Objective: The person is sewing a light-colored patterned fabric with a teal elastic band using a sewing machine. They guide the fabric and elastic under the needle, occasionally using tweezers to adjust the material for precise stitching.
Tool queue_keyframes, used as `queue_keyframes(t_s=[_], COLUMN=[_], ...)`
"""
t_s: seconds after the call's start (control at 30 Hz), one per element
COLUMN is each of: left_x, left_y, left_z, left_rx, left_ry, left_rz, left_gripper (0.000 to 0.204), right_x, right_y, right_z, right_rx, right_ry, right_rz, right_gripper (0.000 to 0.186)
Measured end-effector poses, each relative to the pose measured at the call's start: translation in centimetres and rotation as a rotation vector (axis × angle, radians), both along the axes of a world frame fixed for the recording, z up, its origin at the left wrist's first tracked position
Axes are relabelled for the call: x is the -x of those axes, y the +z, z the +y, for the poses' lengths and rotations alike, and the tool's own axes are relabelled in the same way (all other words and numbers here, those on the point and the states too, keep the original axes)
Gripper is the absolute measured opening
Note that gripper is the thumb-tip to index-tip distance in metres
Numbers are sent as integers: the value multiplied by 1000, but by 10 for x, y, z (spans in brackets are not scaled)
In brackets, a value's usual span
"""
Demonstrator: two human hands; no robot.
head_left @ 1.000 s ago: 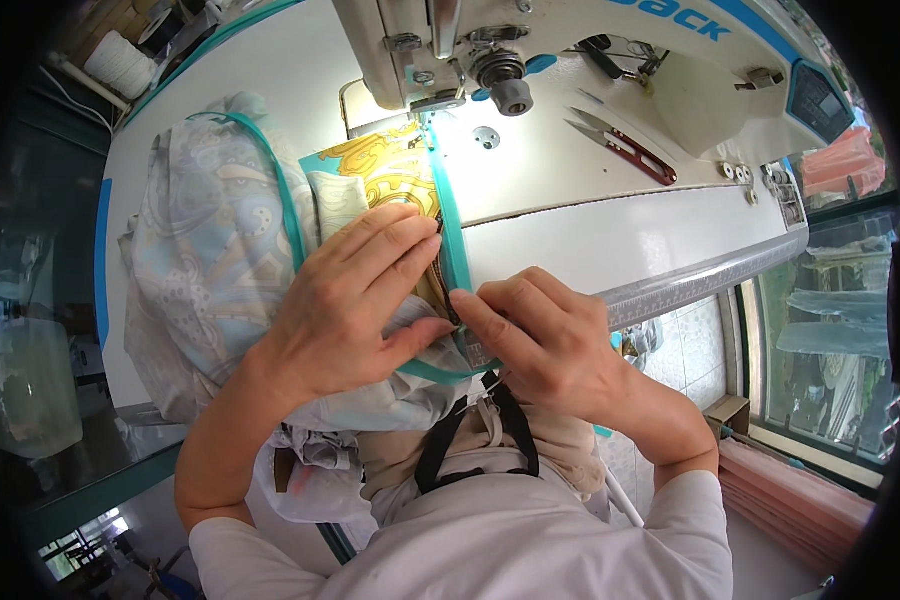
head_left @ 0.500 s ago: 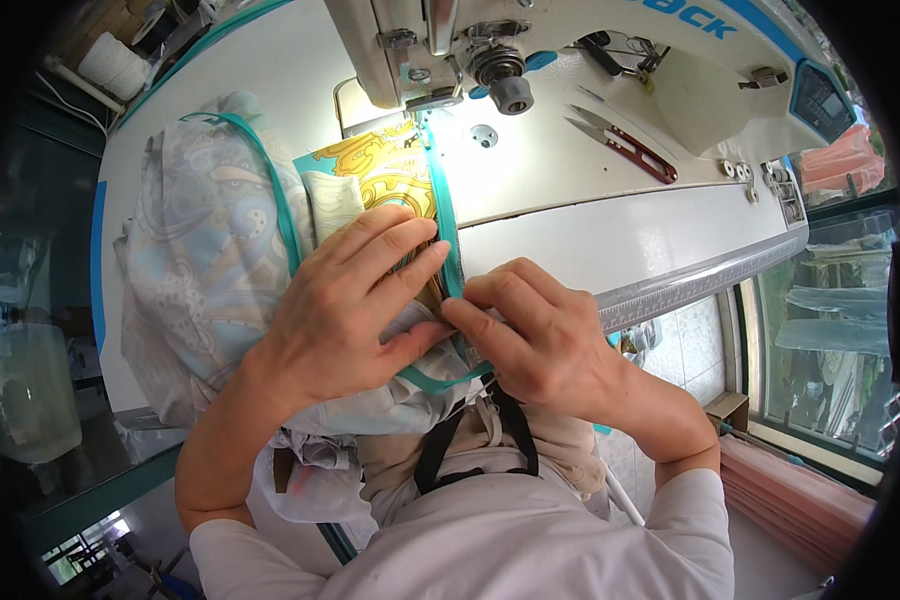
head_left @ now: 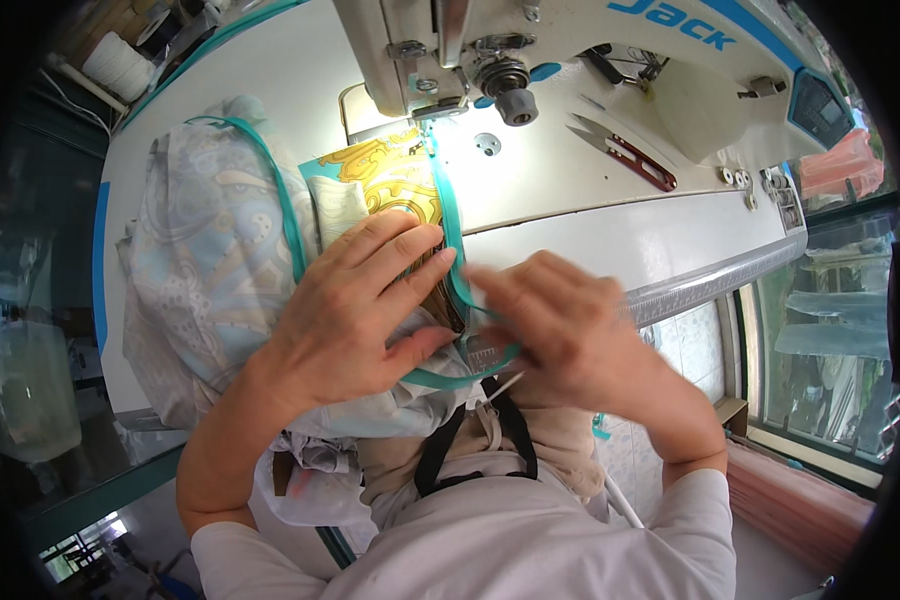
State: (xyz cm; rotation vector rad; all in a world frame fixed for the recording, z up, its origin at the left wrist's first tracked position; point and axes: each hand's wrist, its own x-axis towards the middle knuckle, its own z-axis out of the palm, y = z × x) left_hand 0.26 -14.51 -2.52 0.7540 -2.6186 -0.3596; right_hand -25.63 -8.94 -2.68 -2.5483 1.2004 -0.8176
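Yellow patterned fabric (head_left: 395,180) with a teal binding strip (head_left: 448,195) along its right edge lies under the sewing machine head (head_left: 420,70). My left hand (head_left: 355,300) lies flat on it, fingers stretched out and thumb apart, pressing the cloth beside the strip. My right hand (head_left: 570,320) is to the right of that edge, smeared by motion. The strip bends out to its curled fingers and loops back below them; the exact grip is partly hidden. A pale bulk of printed fabric (head_left: 210,260), with another run of teal strip across it, is heaped left of my left hand.
Dark red-handled thread snips (head_left: 625,155) lie on the machine bed, with several bobbins (head_left: 735,178) farther right. A clear ruler (head_left: 710,285) runs along the table's front edge. A white thread cone (head_left: 118,65) stands at the far left.
My right hand has moved right, away from the fabric edge, and the teal strip now bows out toward it. My left hand stays on the cloth, nearly unmoved.
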Motion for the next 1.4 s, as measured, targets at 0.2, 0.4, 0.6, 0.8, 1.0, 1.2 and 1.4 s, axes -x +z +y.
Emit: queue_keyframes(t_s=[0.2,0.4,0.6,0.8,1.0,1.2,1.4], left_x=[1,1,1,2,0,1,2], left_y=[0,1,1,4,5,6,6], left_z=[1,0,1,1,0,-2,-1], left_rx=[-2,-16,-22,-35,-37,-48,-51], left_ry=[-9,-9,-8,-6,-8,-17,-14], left_rz=[-5,-13,-22,-28,-41,-31,-14], left_gripper=[68,69,69,69,69,69,70], right_x=[53,27,23,24,24,24,25], right_y=[25,-9,-12,-11,-3,-5,-7], right_z=[-41,-75,-77,-77,-80,-83,-88], right_rx=[12,225,266,267,232,311,336], right_ry=[-37,132,148,157,208,264,295], right_rz=[85,159,175,181,224,204,208], right_gripper=[42,48,43,42,41,44,43])
